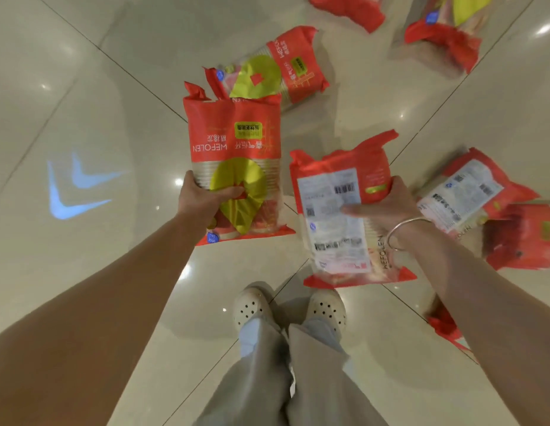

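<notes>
**Two red cup packs held above the floor, one per hand.**

The left pack (233, 139) is held printed face up. The left hand (203, 198) clamps its lower half, thumb pressed on the gold disc and the other fingers curled behind, mostly hidden. The right pack (332, 192) is label side up in the right hand (387, 207), thumb across the white barcode panel and fingers wrapped round the edge. Both grips sit mid-body, probably because the stacked cups form a firm ribbed core there, while the crimped ends are slack film. The wrap is glossy and crinkled. More floor packs (286, 63) lie scattered on the polished tiled floor (83, 72), ahead and to the right.
</notes>
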Available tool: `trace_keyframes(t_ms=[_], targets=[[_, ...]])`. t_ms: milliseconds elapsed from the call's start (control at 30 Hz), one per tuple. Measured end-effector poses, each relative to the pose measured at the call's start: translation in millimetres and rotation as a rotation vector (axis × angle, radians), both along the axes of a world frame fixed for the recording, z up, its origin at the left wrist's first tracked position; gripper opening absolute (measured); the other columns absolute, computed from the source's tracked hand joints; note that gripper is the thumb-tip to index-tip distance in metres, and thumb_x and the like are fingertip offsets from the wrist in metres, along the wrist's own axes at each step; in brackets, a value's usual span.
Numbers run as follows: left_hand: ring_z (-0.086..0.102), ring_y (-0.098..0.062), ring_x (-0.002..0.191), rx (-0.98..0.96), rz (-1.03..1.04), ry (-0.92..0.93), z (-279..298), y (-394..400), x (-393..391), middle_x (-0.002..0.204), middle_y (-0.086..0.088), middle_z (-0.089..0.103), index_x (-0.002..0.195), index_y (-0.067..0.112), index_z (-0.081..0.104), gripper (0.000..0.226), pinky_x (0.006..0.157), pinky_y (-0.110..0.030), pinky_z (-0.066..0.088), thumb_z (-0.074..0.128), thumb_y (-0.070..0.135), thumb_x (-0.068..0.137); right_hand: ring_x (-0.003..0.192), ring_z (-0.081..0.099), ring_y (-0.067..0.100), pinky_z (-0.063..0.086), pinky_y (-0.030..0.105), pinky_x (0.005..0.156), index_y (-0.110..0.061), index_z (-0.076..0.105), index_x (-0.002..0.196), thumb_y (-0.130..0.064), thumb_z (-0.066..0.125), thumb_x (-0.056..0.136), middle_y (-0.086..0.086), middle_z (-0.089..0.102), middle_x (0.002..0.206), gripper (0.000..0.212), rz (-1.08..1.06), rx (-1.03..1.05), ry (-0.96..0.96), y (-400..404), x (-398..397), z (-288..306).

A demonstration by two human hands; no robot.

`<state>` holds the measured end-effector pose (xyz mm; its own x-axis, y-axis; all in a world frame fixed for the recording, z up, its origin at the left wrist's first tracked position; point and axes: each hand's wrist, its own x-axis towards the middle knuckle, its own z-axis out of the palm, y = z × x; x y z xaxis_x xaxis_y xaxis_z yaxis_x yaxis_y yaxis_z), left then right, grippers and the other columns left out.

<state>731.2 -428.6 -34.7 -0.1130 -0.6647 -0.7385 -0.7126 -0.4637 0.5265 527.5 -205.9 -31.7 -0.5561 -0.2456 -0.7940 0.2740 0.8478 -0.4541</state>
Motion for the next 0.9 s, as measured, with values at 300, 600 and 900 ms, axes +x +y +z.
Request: trace_keyframes(t_ms=[300, 600, 900], targets=[[0.066, -0.015, 0.091, -0.098, 0.112, 0.218, 287, -53, 38, 0.105, 0.002, 0.066, 0.121, 0.016, 0.051, 0.074, 0.073, -0.029, 0.054, 0.09, 0.014, 0.058, 0.088, 0.07, 0.016, 0.057, 0.031, 0.074, -0.009, 0.053, 0.119, -0.024, 0.095, 0.046, 0.002, 0.071, 0.104, 0.086, -0.054, -0.3, 0.017, -88, 8, 291], [0.069, -0.022, 0.093, -0.287, 0.26, 0.364, 559, -73, 136, 0.107, -0.005, 0.07, 0.12, 0.016, 0.053, 0.092, 0.073, -0.035, 0.057, 0.088, 0.035, 0.036, 0.086, 0.071, 0.017, 0.051, 0.025, 0.061, -0.012, 0.057, 0.117, -0.022, 0.093, 0.054, 0.001, 0.073, 0.102, 0.073, 0.189, -0.543, -0.037, -166, 67, 551], [0.072, -0.024, 0.091, -0.528, 0.603, 0.415, 707, -8, 307, 0.105, -0.003, 0.073, 0.118, 0.02, 0.057, 0.088, 0.078, -0.042, 0.059, 0.09, 0.032, 0.037, 0.084, 0.069, 0.017, 0.051, 0.028, 0.062, -0.009, 0.052, 0.116, -0.016, 0.093, 0.054, 0.005, 0.07, 0.101, 0.074, 0.623, -0.759, -0.109, -225, 197, 710]])
